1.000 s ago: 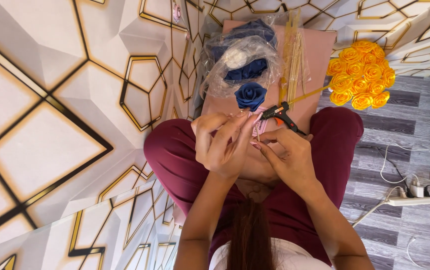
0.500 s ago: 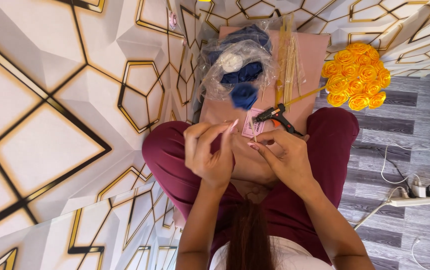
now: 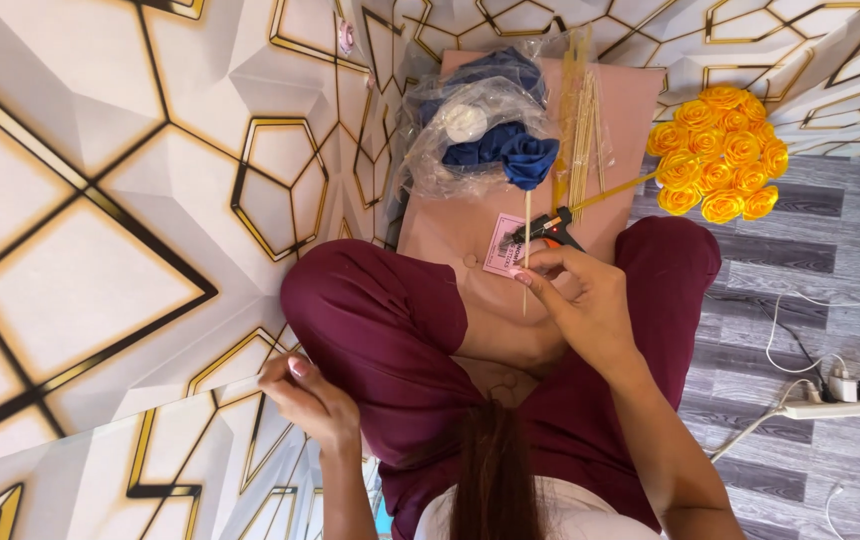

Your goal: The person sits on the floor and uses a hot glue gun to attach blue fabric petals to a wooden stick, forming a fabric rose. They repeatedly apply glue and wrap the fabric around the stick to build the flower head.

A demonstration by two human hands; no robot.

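**Blue ribbon rose on stick: held upright in right hand over lap board**

Blue ribbon rose (image 3: 530, 160) is sitting at the top of a thin wooden stick (image 3: 526, 250), which is being pinched near its lower part between the thumb and fingertips of the right hand (image 3: 580, 300). The stick is standing roughly upright in the view, with the bloom pointing away from the person and lying against the edge of a clear plastic bag (image 3: 470, 130). That bag is holding more dark blue ribbon material and a white roll, and it is resting on a pink board (image 3: 450, 230) laid across the person's knees.

A glue gun (image 3: 550, 228), black with an orange part, is lying on the board just beside the right hand's fingertips; whether the fingers are touching it cannot be told. A pink card (image 3: 503, 245) is lying under the stick. A bundle of bare wooden sticks (image 3: 582, 120) is lying on the board just right of the bag.

The left hand (image 3: 310, 395) is hanging well apart from the rose, down beside the left thigh, fingers loosely curled and gripping nothing visible.

A bouquet of yellow ribbon roses (image 3: 718, 150) is resting on the floor just right of the board. A white power strip (image 3: 818, 408) with cables is lying on the grey plank floor (image 3: 830, 260).
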